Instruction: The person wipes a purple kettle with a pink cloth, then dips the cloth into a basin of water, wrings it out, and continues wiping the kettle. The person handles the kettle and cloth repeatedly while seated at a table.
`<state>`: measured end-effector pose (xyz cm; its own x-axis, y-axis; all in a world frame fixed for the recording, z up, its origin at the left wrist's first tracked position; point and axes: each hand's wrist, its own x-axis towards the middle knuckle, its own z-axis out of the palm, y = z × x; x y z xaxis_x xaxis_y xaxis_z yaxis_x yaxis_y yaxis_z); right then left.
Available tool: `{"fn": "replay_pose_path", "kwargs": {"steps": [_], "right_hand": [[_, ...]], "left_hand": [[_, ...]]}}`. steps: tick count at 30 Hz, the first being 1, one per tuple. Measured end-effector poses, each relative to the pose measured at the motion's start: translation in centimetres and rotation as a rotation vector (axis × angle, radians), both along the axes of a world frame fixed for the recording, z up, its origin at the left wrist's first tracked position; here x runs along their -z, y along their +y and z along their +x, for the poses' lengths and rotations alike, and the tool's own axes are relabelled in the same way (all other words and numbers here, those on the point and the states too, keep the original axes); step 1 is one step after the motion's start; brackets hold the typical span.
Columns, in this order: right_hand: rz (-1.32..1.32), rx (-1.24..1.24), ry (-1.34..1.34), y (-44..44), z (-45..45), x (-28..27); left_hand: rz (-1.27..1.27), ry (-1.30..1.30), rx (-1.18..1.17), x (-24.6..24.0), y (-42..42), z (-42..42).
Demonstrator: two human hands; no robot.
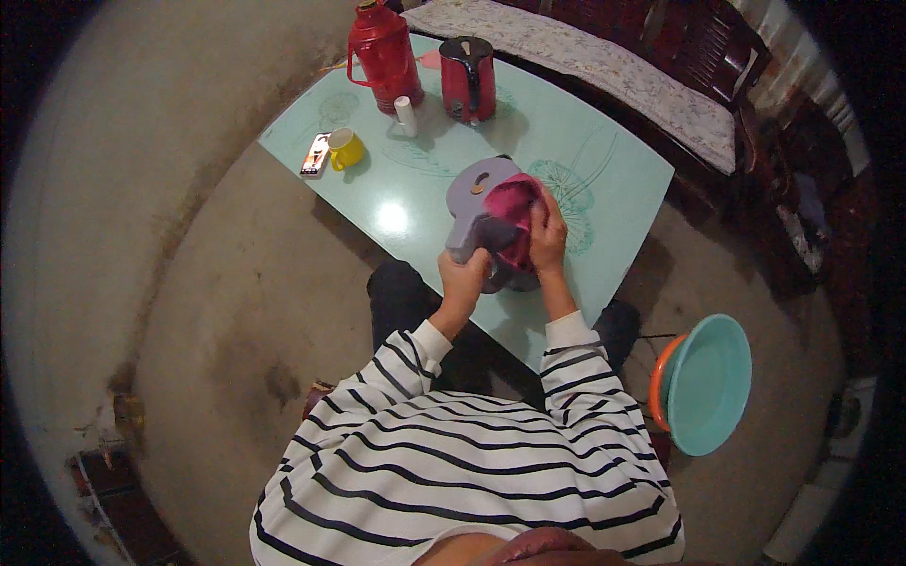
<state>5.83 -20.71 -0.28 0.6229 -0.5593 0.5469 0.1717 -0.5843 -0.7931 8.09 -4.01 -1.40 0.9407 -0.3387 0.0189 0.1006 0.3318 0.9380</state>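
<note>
My left hand (463,281) is closed around the handle of a lilac-grey appliance (476,194), whose round flat top has a curved slot with a small tan piece in it. My right hand (548,237) holds a magenta cloth (514,205) against the appliance's right side. The cloth hides part of the body, and its darker base shows below, over the near part of the pale green table (439,247). What kind of appliance it is cannot be told.
A red thermos flask (389,64), a red and black electric kettle (468,81), a small white bottle (405,117), a yellow mug (345,148) and a lit phone (315,156) stand or lie farther back. A cushioned bench (601,64) borders the table. Basins (710,385) are at the right.
</note>
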Motion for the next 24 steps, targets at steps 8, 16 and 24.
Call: {"fn": "replay_pose_path", "kwargs": {"steps": [8, 16, 24], "right_hand": [[0.147, 0.253, 0.24, 0.5, -4.7, 8.2], [0.006, 0.006, -0.192, 1.9, 0.8, -3.0], [0.222, 0.347, 0.255, -1.7, -4.7, 11.6]], "left_hand": [[0.002, 0.013, 0.006, -0.1, -0.1, -0.7], [0.073, -0.038, -0.009, 0.1, 0.7, -0.7], [0.067, -0.036, -0.011, 0.5, 0.1, -0.2]]}}
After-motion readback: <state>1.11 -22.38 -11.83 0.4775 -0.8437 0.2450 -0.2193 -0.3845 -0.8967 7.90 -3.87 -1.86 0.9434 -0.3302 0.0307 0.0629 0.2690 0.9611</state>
